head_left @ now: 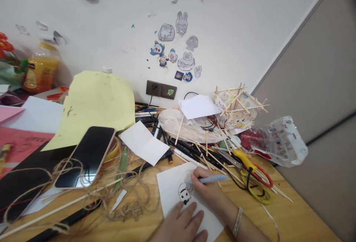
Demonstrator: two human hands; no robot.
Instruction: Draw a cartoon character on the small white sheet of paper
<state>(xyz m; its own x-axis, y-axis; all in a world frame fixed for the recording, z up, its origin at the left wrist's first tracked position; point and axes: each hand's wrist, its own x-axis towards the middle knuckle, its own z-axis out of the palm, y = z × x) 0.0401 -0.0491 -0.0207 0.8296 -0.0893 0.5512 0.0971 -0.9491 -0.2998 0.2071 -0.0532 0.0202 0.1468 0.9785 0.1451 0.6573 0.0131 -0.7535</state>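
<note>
A white sheet of paper lies on the wooden table at the lower middle, with a small black line drawing of a figure on it. My right hand grips a light blue pen, its tip at the right side of the drawing. Just below the drawing, my left hand rests on the sheet with its fingers spread and holds nothing. A bracelet circles my right wrist.
Left of the sheet are tangled twine and a phone. Behind it lie a folded white paper, many markers and wooden sticks. Yellow-handled scissors and a plastic bag sit to the right. Yellow paper stands back left.
</note>
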